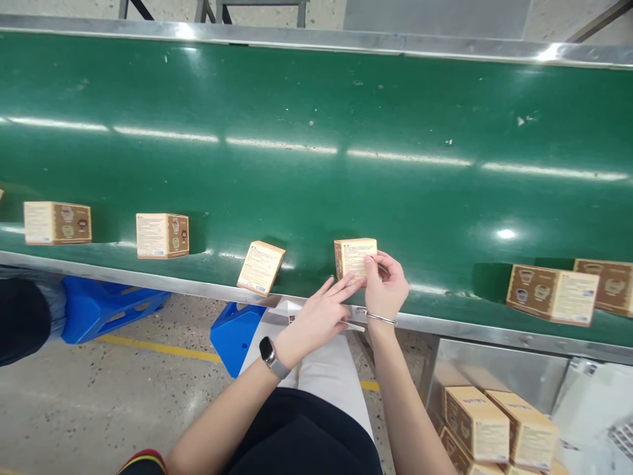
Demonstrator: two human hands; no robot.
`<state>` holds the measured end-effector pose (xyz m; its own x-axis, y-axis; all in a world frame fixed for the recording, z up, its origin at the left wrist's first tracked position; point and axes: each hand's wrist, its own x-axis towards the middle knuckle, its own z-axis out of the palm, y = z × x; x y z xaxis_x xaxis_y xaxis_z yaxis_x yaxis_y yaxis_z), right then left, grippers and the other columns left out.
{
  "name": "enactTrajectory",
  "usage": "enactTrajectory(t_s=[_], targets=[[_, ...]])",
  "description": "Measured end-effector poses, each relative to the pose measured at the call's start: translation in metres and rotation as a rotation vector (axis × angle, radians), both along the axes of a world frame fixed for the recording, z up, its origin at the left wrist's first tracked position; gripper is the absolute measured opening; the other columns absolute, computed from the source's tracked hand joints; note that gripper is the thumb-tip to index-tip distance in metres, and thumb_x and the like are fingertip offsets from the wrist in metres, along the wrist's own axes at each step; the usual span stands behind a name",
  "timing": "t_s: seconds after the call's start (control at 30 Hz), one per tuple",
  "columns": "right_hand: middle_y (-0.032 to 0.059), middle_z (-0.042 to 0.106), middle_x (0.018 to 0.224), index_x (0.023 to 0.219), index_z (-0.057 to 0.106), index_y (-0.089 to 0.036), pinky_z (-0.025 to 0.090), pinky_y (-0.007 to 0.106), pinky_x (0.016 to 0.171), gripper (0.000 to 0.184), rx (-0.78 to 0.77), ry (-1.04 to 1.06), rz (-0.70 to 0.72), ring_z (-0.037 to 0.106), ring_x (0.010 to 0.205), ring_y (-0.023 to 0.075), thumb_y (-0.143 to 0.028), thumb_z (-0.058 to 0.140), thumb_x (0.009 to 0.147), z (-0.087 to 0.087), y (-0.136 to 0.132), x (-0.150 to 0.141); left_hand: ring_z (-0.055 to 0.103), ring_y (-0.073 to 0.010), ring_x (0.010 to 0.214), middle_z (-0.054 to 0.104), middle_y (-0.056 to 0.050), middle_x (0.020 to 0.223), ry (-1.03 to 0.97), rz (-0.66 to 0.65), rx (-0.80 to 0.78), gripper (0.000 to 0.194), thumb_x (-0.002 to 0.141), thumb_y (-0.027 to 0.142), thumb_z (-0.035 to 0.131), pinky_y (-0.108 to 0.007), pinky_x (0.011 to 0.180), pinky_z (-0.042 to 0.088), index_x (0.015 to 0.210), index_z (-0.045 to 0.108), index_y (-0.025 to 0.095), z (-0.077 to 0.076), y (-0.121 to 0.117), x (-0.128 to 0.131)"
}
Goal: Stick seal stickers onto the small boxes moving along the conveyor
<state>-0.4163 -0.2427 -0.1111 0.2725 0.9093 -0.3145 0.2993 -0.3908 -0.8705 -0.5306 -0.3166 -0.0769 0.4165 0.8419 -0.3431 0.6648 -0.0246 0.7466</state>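
1. The person is working at a green belt (297,86), with both hands meeting on one small box (360,256) that is standing close to the belt's near edge, around the middle of its visible length.
2. The left hand (321,311) is reaching in over the near edge; its fingers are spreading apart, the longest ones lying against the lower part of the box's printed face.
3. The right hand (388,287) is working at the box's right side, its thumb resting on the printed face and its other fingers curling. Whether they are pinching the box, or something small on it, cannot be told, as the hand is hiding the contact.
4. As for progress, this one box is being handled, and the contact is not yet finished. No finished mark is showing clearly enough to judge.
5. Toward the belt's left end, a slanted box (261,267), a second box (162,235) and a third box (58,223) are sitting along the near edge, untouched.
6. Toward the right end, a brown-sided box (551,293) and its neighbour (613,287) are sitting near that same edge, also untouched.
7. Below the near edge, at right, stacked boxes (477,422) are waiting off the belt; which boxes are done is not showing.
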Motion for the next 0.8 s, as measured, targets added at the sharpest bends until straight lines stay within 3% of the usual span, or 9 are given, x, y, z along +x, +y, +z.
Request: enactTrajectory(t_s=[0.13,0.23,0.37,0.47,0.53,0.57,0.67,0.73,0.8], targets=[[0.0109,0.062,0.115,0.087,0.060,-0.020,0.051,0.042,0.091,0.032,0.009,0.010,-0.083,0.062,0.103,0.0233,-0.045,0.071,0.070,-0.006,0.000,0.003,0.017,-0.0234,0.151,0.028,-0.007,0.160,-0.002,-0.008,-0.005,0.016,0.084,0.009,0.064,-0.043,0.123,0.021,0.069,0.067,0.016,0.000,0.004,0.007],[0.0092,0.058,0.121,0.105,0.051,-0.024,0.056,0.039,0.083,0.053,-0.040,0.076,-0.152,0.064,0.100,0.0208,-0.044,0.076,0.063,-0.015,0.007,0.012,0.019,-0.0240,0.151,0.026,-0.006,0.161,-0.018,-0.018,0.004,0.018,0.084,0.010,0.065,-0.044,0.123,0.021,0.067,0.067,0.016,-0.002,0.006,0.012],[0.0057,0.065,0.100,0.100,0.050,-0.024,0.058,0.037,0.069,0.053,-0.161,0.185,-0.143,0.068,0.085,0.0213,-0.047,0.075,0.059,-0.022,0.027,0.035,0.020,-0.0236,0.150,0.025,-0.004,0.161,-0.052,-0.014,0.025,0.021,0.085,0.010,0.064,-0.046,0.123,0.021,0.066,0.066,0.016,-0.007,0.009,0.020],[0.0051,0.067,0.092,0.091,0.056,-0.023,0.056,0.036,0.068,0.040,-0.186,0.205,-0.136,0.067,0.080,0.0201,-0.051,0.069,0.065,-0.007,0.033,0.055,0.024,-0.0253,0.149,0.031,-0.006,0.159,-0.112,0.025,0.007,0.018,0.086,0.013,0.066,-0.045,0.122,0.021,0.068,0.066,0.016,-0.003,0.011,0.023],[0.0042,0.068,0.095,0.092,0.060,-0.023,0.055,0.036,0.076,0.035,-0.143,0.159,-0.096,0.067,0.085,0.0189,-0.048,0.070,0.069,0.015,0.029,0.067,0.044,-0.0264,0.138,0.053,-0.008,0.145,-0.165,0.100,-0.080,0.014,0.087,0.019,0.067,-0.042,0.115,0.033,0.072,0.068,0.016,0.007,0.012,0.021],[0.0037,0.069,0.095,0.093,0.063,-0.023,0.054,0.036,0.081,0.032,-0.110,0.121,-0.024,0.066,0.087,0.0185,-0.045,0.072,0.070,0.029,0.024,0.072,0.057,-0.0250,0.126,0.066,-0.007,0.130,-0.190,0.149,-0.153,0.013,0.088,0.022,0.067,-0.037,0.107,0.042,0.076,0.069,0.017,0.015,0.013,0.018],[0.0047,0.071,0.094,0.092,0.069,-0.023,0.054,0.035,0.082,0.022,-0.050,0.020,0.605,0.067,0.087,0.0191,-0.039,0.072,0.077,0.068,0.010,0.079,0.070,-0.0172,0.081,0.075,0.001,0.083,-0.253,0.290,-0.389,0.013,0.090,0.027,0.063,-0.024,0.072,0.048,0.083,0.072,0.021,0.039,0.014,0.005],[0.0044,0.072,0.090,0.088,0.070,-0.023,0.056,0.031,0.074,0.014,-0.084,0.031,0.947,0.068,0.081,0.0182,-0.036,0.069,0.082,0.084,0.003,0.077,0.068,-0.0158,0.077,0.074,0.002,0.082,-0.311,0.341,-0.442,0.016,0.091,0.032,0.062,-0.022,0.065,0.044,0.084,0.072,0.021,0.050,0.014,-0.005],[0.0033,0.072,0.085,0.087,0.070,-0.023,0.057,0.028,0.067,0.012,-0.117,0.039,1.075,0.069,0.076,0.0168,-0.033,0.064,0.087,0.088,-0.001,0.073,0.067,-0.0156,0.079,0.073,0.001,0.085,-0.355,0.367,-0.459,0.015,0.089,0.033,0.062,-0.022,0.064,0.042,0.088,0.071,0.021,0.056,0.011,-0.013]])
